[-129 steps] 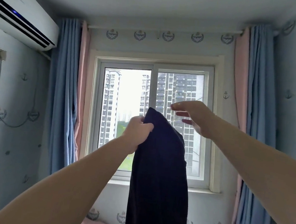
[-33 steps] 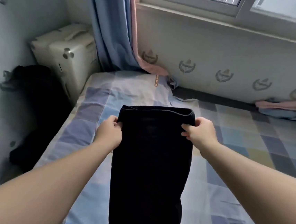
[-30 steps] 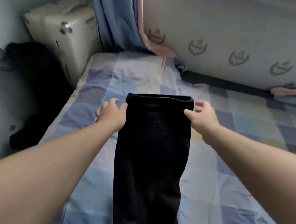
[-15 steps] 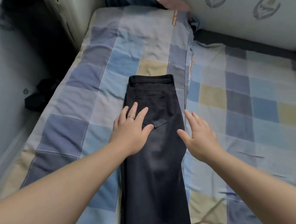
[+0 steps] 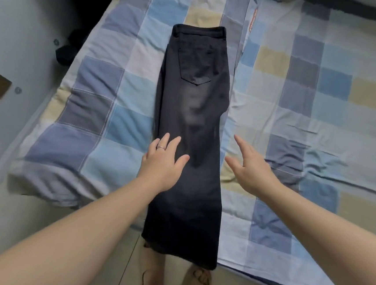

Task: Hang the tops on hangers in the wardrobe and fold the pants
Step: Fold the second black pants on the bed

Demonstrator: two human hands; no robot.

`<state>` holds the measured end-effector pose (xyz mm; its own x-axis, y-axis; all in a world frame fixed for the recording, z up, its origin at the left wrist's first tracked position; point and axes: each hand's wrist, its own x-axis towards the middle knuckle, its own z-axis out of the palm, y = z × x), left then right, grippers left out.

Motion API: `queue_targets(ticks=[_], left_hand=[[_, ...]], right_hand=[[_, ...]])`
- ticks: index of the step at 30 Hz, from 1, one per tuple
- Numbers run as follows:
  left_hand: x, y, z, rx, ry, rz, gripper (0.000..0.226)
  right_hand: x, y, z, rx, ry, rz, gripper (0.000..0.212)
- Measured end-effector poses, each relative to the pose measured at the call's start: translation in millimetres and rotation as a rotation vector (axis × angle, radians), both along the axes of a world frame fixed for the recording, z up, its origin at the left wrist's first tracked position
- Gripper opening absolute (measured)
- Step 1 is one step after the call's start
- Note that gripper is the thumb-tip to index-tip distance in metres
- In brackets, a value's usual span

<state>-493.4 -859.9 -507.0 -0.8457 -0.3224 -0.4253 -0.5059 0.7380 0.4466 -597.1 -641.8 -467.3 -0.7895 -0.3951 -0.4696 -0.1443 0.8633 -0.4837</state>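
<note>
Dark pants [image 5: 192, 110], doubled lengthwise leg on leg, lie flat along the bed [image 5: 301, 96], waistband at the far end and a back pocket facing up. The leg ends hang over the bed's near edge. My left hand [image 5: 163, 160] lies flat with spread fingers on the pants' left edge, about mid-length. My right hand [image 5: 251, 168] is open with straight fingers just off the right edge of the pants, over the bedsheet.
The bed carries a checked blue, grey and yellow sheet with wrinkles at the right. A tiled floor [image 5: 43, 227] runs along the left and near side, where my bare feet [image 5: 153, 279] stand. A dark heap [image 5: 68, 47] lies in the gap left of the bed.
The pants went from being held up before the window to lying flat on the bed. Both hands let go of the waistband and slid down the pants toward me.
</note>
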Motion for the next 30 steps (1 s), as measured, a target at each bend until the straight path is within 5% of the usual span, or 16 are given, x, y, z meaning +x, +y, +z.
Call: queue_targets(ticks=[6, 13, 17, 22, 30], left_hand=[[91.9, 24.3, -63.0, 0.080, -0.090, 0.145, 0.067], [142.2, 44.7, -113.0, 0.115, 0.142, 0.438, 0.074], [137.5, 45.3, -129.3, 0.269, 0.176, 0.657, 0.066], [149.6, 33.3, -139.2, 0.480, -0.007, 0.635, 0.069], [188.3, 33.6, -127.9, 0.637, -0.223, 0.564, 0.045]], right_hand=[[78.1, 39.9, -71.5, -0.046, -0.189, -0.138, 0.066], [134.8, 61.2, -151.0, -0.100, -0.415, -0.420, 0.079], [144.3, 53.7, -178.3, -0.299, -0.596, -0.502, 0.074], [155.7, 45.5, -193.4, -0.457, -0.712, -0.602, 0.042], [170.8, 47.8, -165.3, -0.362, -0.800, -0.655, 0.038]])
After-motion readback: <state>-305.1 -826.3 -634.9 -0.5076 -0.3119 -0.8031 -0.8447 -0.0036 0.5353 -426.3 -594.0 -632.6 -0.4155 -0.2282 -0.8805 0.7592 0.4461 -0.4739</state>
